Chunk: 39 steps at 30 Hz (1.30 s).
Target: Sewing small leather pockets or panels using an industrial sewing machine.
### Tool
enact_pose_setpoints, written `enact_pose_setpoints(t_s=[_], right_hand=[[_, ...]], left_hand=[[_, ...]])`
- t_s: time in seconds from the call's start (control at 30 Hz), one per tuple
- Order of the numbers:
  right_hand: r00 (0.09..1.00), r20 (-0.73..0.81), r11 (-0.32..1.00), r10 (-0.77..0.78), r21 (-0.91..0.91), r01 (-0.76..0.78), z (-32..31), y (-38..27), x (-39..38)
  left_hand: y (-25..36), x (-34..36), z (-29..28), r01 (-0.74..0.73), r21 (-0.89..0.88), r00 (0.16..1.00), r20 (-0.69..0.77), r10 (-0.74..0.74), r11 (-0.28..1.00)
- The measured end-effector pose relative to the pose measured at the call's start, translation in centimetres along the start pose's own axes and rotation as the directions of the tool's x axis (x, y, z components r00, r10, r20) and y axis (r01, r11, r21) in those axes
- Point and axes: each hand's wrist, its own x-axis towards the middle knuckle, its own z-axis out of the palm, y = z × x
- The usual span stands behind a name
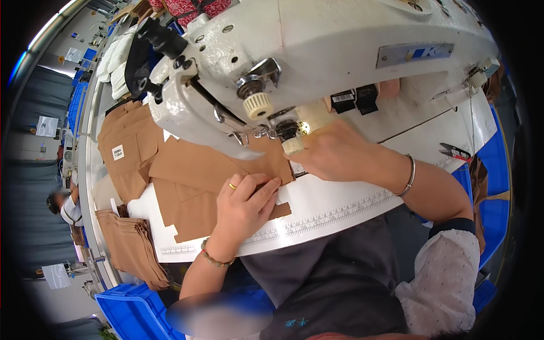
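Note:
A white sewing machine point(323, 48) stands over a white work surface point(317, 212) with a printed ruler along its near edge. Brown fabric pieces point(198, 164) lie flat to the left of the needle area and reach toward it. My left hand point(246, 205), with a ring and a beaded bracelet, rests on the near part of this fabric, fingers bent and thumb pressed to the forefinger at its edge. Beside the cream knob under the machine head, my right hand point(328, 156) is closed, its fingertips hidden by the machine parts; what they grip cannot be made out.
A folded brown stack point(127, 243) hangs at the left table edge, below a brown piece with a white label point(127, 164). Red-handled thread snips point(455, 153) lie at the right. Blue bins point(136, 309) stand on both sides. Another person point(68, 207) sits far left.

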Motion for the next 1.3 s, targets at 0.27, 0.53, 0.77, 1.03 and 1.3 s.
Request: enact_pose_setpoints(t_s=[0.27,0.53,0.77,1.03,1.3], right_hand=[[0.982,0.153,0.968,-0.109,0.242,0.070,-0.2,-0.1,-0.2],[0.971,0.190,0.966,-0.146,0.238,0.098,-0.2,0.2,-0.3],[0.947,0.274,0.970,-0.169,0.216,0.111,-0.5,0.4,-0.3],[0.942,0.303,0.957,-0.141,0.285,0.052,-1.0,0.1,-0.3],[0.903,0.390,0.967,-0.181,0.238,0.090,-1.1,0.2,-0.1]], left_hand=[[-0.2,1.0,-0.1,-0.206,0.032,0.976,-0.062,0.208,0.978],[-0.1,0.5,0.3,-0.263,0.083,0.962,-0.051,0.267,0.961],[0.1,0.2,0.2,-0.252,0.072,0.968,0.024,0.251,0.965],[0.1,0.4,0.1,-0.188,-0.025,0.982,0.001,0.188,0.982],[-1.0,0.2,0.4,-0.173,-0.078,0.985,-0.025,0.172,0.982]])
